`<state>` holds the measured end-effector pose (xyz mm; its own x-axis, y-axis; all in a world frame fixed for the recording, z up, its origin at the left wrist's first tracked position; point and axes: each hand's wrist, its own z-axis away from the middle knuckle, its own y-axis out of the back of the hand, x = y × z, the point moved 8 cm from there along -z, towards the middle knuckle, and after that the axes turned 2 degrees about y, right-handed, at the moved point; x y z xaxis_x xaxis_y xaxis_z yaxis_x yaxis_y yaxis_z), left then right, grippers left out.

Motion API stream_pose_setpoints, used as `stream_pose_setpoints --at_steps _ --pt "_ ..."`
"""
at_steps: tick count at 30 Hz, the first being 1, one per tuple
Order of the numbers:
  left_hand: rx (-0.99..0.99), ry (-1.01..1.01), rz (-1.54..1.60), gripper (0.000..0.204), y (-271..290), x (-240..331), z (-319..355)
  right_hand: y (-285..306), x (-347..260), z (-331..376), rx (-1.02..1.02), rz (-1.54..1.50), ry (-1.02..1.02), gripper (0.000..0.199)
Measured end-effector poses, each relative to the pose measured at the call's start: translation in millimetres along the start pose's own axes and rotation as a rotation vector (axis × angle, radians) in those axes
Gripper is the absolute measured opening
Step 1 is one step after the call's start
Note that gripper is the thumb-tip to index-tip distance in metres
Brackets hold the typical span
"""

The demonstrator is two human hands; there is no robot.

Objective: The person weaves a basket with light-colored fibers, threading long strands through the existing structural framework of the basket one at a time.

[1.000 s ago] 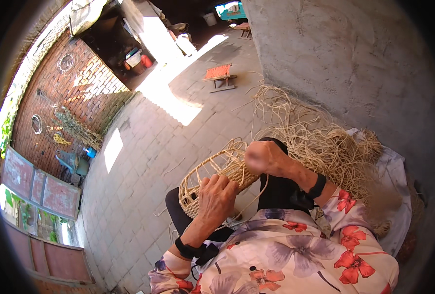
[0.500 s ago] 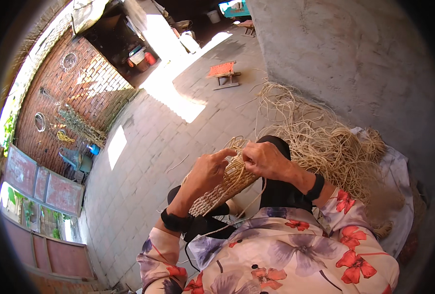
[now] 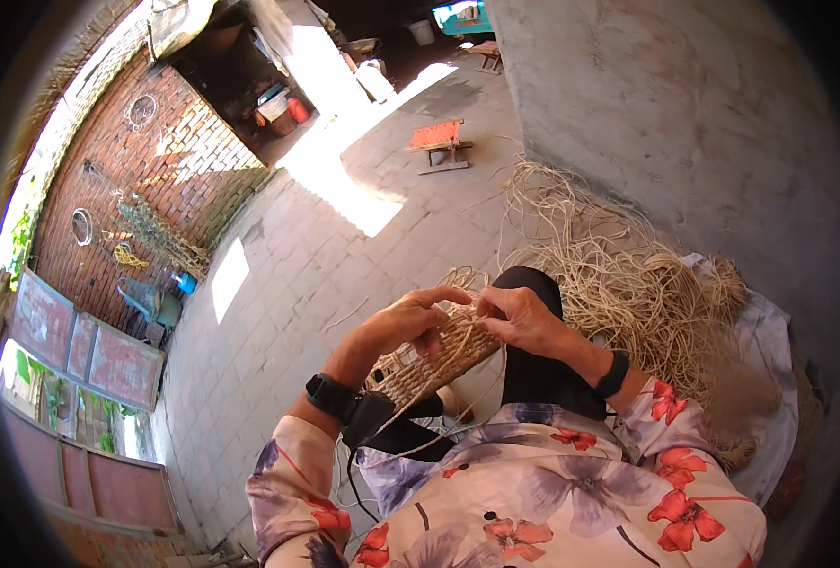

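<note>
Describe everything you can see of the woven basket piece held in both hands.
The woven basket piece is tan, tightly plaited from straw-like fibre, unfinished, with loose strands trailing off its near end. It lies tilted across the person's lap over dark trousers. The left hand grips its upper left edge; the right hand pinches its top right end. A heap of the same fibre lies just right of it.

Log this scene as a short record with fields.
setting: paved yard, brick wall at left
left hand: on the woven basket, fingers curled over its rim
right hand: pinching a strand at the basket's rim
beside the person: heap of straw strands on the right
farther off: small stool with a red seat
</note>
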<state>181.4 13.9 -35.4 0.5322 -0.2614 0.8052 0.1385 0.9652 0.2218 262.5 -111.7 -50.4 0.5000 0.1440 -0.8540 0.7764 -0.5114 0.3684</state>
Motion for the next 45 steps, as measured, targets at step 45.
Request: stream_pose_setpoints --at_steps 45 --pt "0.562 -0.604 0.251 0.018 -6 8 102 -36 -80 -17 -0.111 -0.411 0.037 0.019"
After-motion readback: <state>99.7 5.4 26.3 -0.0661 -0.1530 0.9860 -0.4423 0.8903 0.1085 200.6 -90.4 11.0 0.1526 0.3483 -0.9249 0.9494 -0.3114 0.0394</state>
